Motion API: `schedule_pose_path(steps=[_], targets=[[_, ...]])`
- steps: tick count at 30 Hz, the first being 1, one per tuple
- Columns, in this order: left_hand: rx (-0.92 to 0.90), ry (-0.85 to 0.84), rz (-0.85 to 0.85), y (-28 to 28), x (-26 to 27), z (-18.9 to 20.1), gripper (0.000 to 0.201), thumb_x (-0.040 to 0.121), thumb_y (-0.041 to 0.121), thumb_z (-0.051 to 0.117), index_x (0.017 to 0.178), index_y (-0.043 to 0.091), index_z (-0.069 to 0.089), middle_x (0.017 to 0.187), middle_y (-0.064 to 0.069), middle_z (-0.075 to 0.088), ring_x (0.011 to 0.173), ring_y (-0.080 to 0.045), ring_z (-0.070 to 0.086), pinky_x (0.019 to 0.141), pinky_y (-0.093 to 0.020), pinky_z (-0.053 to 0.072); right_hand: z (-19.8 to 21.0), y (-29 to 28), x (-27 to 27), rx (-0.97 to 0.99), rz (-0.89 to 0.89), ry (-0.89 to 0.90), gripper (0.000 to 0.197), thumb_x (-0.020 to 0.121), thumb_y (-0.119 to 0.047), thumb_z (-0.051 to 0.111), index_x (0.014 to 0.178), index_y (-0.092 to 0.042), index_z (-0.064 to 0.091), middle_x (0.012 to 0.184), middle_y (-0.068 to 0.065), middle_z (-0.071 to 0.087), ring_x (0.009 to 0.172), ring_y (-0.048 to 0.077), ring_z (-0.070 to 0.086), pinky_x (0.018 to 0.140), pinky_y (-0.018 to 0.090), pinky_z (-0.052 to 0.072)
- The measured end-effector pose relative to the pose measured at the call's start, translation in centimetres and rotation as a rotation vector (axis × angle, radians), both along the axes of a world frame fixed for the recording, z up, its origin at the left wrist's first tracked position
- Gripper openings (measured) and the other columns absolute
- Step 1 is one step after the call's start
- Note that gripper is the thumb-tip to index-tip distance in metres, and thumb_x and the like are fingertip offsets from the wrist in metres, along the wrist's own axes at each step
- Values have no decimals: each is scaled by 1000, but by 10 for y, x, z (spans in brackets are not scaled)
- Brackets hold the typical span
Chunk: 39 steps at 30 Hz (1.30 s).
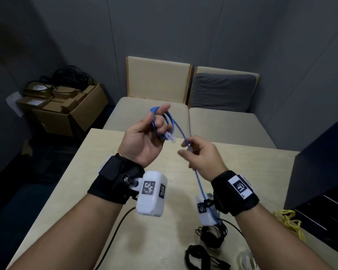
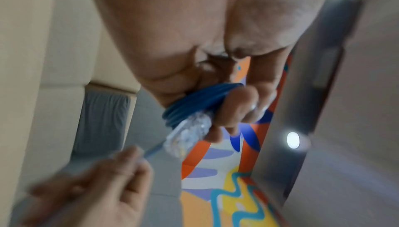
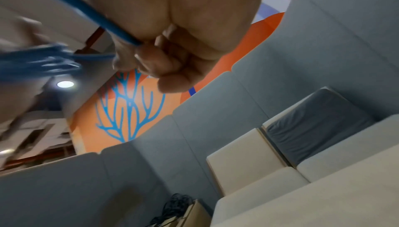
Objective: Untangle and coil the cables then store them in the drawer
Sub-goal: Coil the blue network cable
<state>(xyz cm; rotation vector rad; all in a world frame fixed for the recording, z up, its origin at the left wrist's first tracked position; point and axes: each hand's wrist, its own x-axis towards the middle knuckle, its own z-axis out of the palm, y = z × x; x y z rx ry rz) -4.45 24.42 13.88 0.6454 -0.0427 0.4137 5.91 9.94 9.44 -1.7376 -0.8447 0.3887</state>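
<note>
A blue network cable point(image 1: 169, 121) with a clear plug point(image 1: 170, 137) is looped several times round the fingers of my left hand point(image 1: 144, 137), raised above the table. In the left wrist view the blue loops point(image 2: 194, 101) and the clear plug point(image 2: 187, 133) sit under my curled fingers. My right hand point(image 1: 199, 152) pinches the free run of the same cable point(image 1: 200, 184), which hangs down past my right wrist. The right wrist view shows the cable point(image 3: 103, 20) passing through my pinching fingers point(image 3: 151, 60). Black cables point(image 1: 211, 234) and a yellow cable point(image 1: 289, 221) lie on the table.
The beige table point(image 1: 98, 172) stretches below my hands. A dark drawer unit point(image 1: 320, 172) stands at the right. Beige sofa seats point(image 1: 222, 125) with a grey cushion point(image 1: 222, 92) lie beyond the table. Cardboard boxes point(image 1: 66, 106) with black cables stand at the far left.
</note>
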Motion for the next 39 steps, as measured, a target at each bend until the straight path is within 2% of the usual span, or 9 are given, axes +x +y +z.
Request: schedule_pose_path(steps=[6,12,15,19,24,28,31,35,39], targets=[[187,121,410,19,8,-10,37,101,4,30,138,3,30,99,-1,72,94,-14,68,87,-24,51,6,-10,-24,-190,357,158,18,76,-10,66,91,-17,61,59,3,51,49,23,50,53,28,44],[670,342,551,28,6,-27,46,99,1,40,143,10,30,99,3,68,94,-9,65,86,-20,45,18,-15,-24,-262,367,136,19,96,-13,50,77,-15,52,54,6,46,44,23,45,50,26,43],[508,307,413,24,8,-27,21,100,9,39,117,10,50,69,7,60,68,-11,57,76,-27,43,14,-8,-24,-272,320,109,25,100,-23,44,76,-18,50,52,1,41,36,15,40,51,35,44],[438,383,134,13,3,-21,30,103,19,29,86,6,50,50,7,32,42,-7,28,57,-19,38,2,-3,-14,-149,86,185,40,102,-42,36,73,-16,47,46,-6,34,31,11,34,47,37,43],[217,196,-218,6,-14,-5,23,94,25,39,83,9,51,47,10,22,37,-4,30,59,-21,46,-25,-9,8,-186,-138,152,43,102,-41,33,72,-13,45,49,0,37,33,11,34,45,38,47],[-133,-93,-138,14,-12,18,26,93,29,43,87,9,58,50,8,41,44,-6,43,67,-21,51,-50,-16,5,-387,-104,104,40,101,-40,36,73,-14,47,60,3,42,46,17,43,41,33,48],[-251,-116,76,22,-5,26,35,99,27,37,94,5,64,68,5,62,61,-8,61,66,-23,54,-58,-17,-14,-484,52,7,38,101,-42,36,74,-18,45,67,0,45,59,19,45,48,32,46],[6,-13,405,28,9,12,26,102,5,28,119,7,48,103,-1,70,94,-11,68,86,-22,52,-45,-6,-30,-469,154,-140,36,101,-42,36,72,-21,42,67,3,49,66,23,46,68,39,44],[589,212,564,35,14,-21,50,98,-6,37,143,12,23,123,-2,58,103,-11,63,86,-21,49,-28,-1,-35,-393,225,-243,34,100,-42,40,70,-26,39,62,0,44,62,21,42,62,36,38]])
